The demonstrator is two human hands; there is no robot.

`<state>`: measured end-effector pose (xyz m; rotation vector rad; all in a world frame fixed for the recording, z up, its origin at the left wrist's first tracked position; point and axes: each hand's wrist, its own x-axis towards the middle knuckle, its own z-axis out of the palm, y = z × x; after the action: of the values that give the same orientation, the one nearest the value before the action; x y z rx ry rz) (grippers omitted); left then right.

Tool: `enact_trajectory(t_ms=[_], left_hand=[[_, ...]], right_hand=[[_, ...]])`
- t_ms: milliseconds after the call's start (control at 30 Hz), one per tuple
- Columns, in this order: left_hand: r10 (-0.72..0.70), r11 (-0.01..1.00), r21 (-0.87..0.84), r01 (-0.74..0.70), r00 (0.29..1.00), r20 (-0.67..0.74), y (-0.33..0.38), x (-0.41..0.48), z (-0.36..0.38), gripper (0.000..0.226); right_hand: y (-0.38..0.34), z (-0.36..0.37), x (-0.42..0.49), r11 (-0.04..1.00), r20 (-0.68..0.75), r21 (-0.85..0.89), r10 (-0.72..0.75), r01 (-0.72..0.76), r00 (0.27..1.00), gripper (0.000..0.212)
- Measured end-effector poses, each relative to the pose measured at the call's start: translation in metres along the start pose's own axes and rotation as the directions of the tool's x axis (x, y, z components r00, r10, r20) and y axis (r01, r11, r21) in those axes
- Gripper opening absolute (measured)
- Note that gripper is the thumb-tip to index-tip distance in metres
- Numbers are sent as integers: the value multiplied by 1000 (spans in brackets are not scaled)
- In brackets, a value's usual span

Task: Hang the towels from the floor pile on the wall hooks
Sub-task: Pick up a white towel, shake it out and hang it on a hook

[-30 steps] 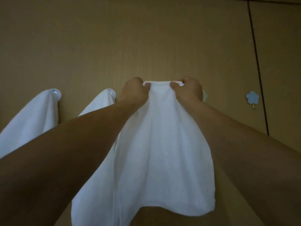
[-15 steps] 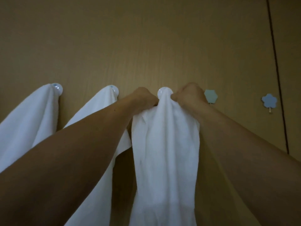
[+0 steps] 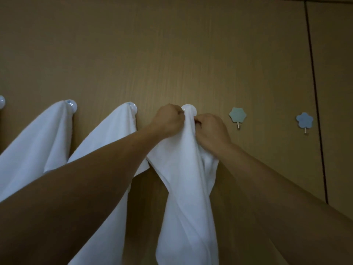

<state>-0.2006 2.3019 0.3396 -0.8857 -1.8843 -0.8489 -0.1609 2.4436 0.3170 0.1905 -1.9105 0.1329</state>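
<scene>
A white towel droops from a round white wall hook in the middle of the wall. My left hand pinches the towel's top just left of that hook. My right hand grips the same towel a little lower on the right side. Two more white towels hang to the left: one from a round hook, the other from a round hook. My left forearm crosses in front of both.
Two bare hooks sit to the right: a pale green hexagon hook and a blue flower hook. Part of another round hook shows at the left edge. A dark vertical seam splits the wooden wall at the right.
The towel was held spread wide between both hands; now it is bunched at the top over the round hook. My right hand has slid lower down the towel.
</scene>
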Motion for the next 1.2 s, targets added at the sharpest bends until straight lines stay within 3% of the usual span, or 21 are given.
enact_trajectory(t_ms=[133, 233, 367, 433, 500, 567, 633, 733, 800, 900, 1033, 1200], left_hand=[[-192, 957, -199, 210, 976, 104, 9, -9, -3, 31], [-219, 928, -260, 267, 955, 199, 10, -17, 5, 26], [-243, 920, -259, 294, 947, 211, 9, -25, 13, 26], [-271, 903, -298, 309, 949, 160, 5, -29, 19, 31], [-303, 887, -344, 309, 950, 74, 1, -38, 25, 38], [-326, 833, -463, 304, 945, 33, -4, -45, 30, 45], [-330, 776, -554, 302, 943, 52, -5, -51, 32, 46], [-264, 813, -523, 256, 963, 61, -11, -60, 38, 37], [-287, 772, -554, 311, 949, 133, -16, -68, 41, 38], [-308, 709, -582, 397, 918, 251, -21, -75, 39, 45], [-262, 675, -556, 485, 862, 433, -26, -86, 36, 34], [-368, 633, -523, 571, 816, 445, -31, -121, 41, 64]], right_hand=[[-11, -1, -13, 997, 74, 39, 59, -62, 995, 36], [-18, -4, -15, 995, 147, -42, 95, -90, 984, 21], [-25, -8, -14, 970, 198, -211, 165, -122, 966, 9], [-28, -11, -13, 979, 237, -92, 198, -181, 951, 13], [-28, -12, -16, 943, 265, 169, 236, -286, 935, 10], [-26, -9, -21, 832, 246, 379, 332, -406, 910, 7], [-23, -2, -28, 735, 236, 467, 432, -491, 871, 18], [-19, 11, -45, 783, 197, 389, 444, -485, 874, 31], [-12, 20, -58, 836, 174, 285, 435, -468, 883, 40], [-1, 23, -74, 829, 153, 336, 420, -446, 895, 47], [5, 18, -86, 843, 141, 334, 397, -421, 907, 42], [8, 13, -111, 880, 177, 194, 403, -434, 898, 63]])
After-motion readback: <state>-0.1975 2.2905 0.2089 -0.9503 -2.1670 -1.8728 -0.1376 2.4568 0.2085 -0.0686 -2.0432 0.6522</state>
